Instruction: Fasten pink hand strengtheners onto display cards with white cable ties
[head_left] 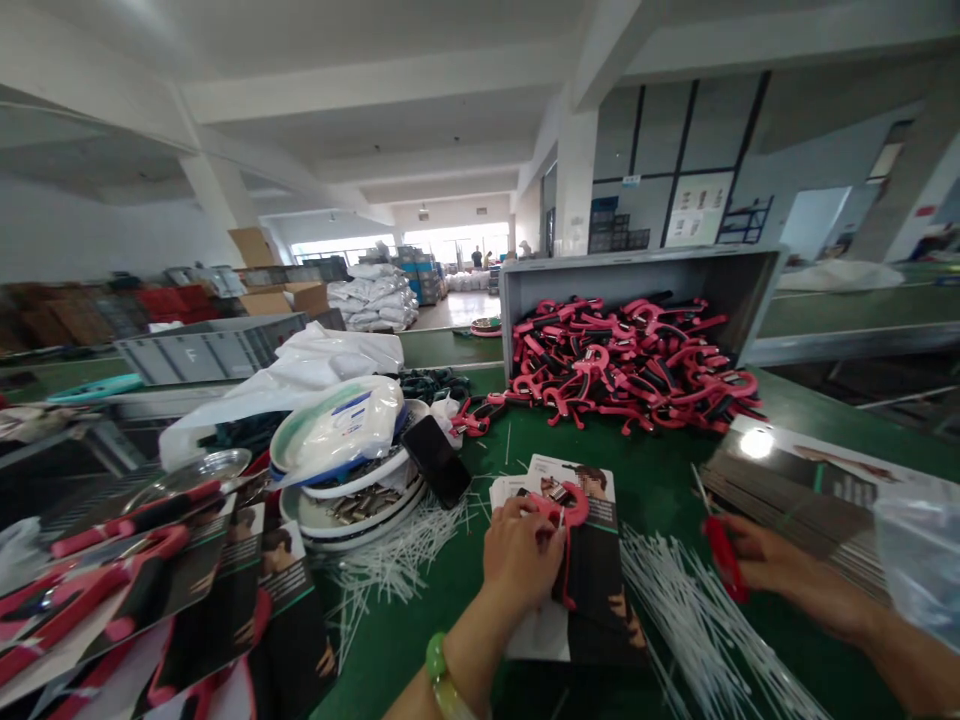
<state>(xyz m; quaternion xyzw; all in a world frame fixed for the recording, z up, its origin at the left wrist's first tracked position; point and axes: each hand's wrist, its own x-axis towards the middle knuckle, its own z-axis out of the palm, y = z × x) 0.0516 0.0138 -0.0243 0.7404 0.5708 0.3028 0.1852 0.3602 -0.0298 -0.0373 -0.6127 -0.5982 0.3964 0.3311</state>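
My left hand is closed over pink-and-black pliers lying on a printed backing card. Its fingertips pinch near the pliers' head, with a small white strip beside them; the palm hides part of the tool. The card rests on top of a small stack. Off to the right, my right hand grips a red-handled tool with a thin metal shaft pointing up and away. Between the hands, loose white cable ties are spread over the green table.
A grey crate tipped on its side spills many pink pliers. Stacked cards lie right. At left are carded pliers, a black phone, bowls with metal parts and more cable ties.
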